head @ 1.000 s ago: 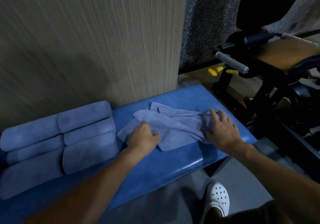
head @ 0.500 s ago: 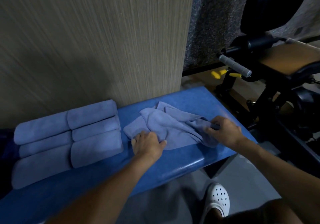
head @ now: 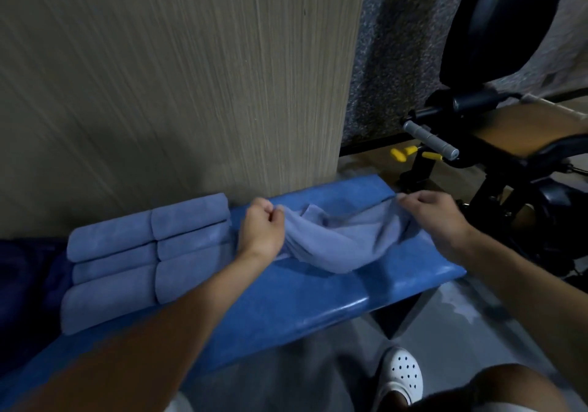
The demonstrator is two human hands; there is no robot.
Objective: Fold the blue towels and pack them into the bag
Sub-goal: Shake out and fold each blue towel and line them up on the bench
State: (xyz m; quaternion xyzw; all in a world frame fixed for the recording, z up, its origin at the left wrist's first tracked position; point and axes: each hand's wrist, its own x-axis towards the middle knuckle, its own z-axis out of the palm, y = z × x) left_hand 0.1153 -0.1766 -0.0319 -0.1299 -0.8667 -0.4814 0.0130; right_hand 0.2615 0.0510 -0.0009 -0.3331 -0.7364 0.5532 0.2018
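hands [head: 261, 231] spread apart, towel [head: 343, 243] edge lifted, sagging

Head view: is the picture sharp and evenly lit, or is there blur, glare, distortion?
Head view: dim; deep shadow at far left; a glossy highlight on the blue bench front edge; wide-angle lens tilts the wood-grain panel; the left forearm near the lens looks soft.

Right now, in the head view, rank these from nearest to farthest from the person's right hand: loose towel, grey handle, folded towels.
1. Loose towel: pinched by the right hand.
2. Grey handle: just beyond the hand.
3. Folded towels: far left on the bench.
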